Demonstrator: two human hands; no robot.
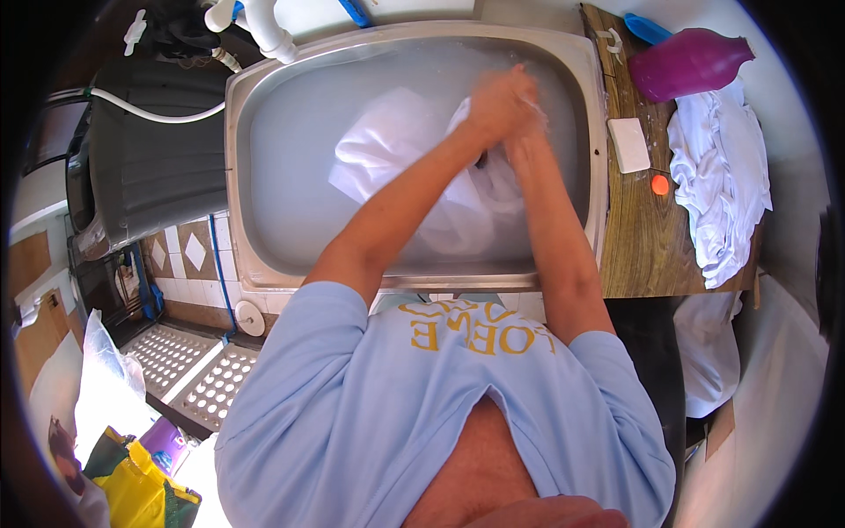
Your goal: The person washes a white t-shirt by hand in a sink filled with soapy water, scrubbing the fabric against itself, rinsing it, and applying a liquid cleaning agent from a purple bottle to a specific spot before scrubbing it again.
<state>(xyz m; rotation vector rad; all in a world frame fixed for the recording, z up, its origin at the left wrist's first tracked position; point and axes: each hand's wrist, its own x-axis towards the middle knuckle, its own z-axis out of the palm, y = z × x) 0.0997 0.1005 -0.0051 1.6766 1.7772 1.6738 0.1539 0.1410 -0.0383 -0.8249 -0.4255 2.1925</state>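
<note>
A wide metal sink (236,189) holds cloudy grey water. A white cloth (383,141) lies partly sunk in it, puffed up above the surface toward the middle. Over the sink's far right part, my left hand (493,104) and my right hand (526,113) are pressed together, both closed on a bunched part of the cloth. Motion smears the fingers, so their exact grip is hard to make out. More of the cloth trails in the water below my forearms.
On the wooden counter at right are a purple bottle-shaped container (691,64), a white bar (628,145), an orange cap (659,185) and a heap of white cloth (723,180). White pipes (268,31) stand at the sink's far left corner. A yellow-green bag (132,484) sits lower left.
</note>
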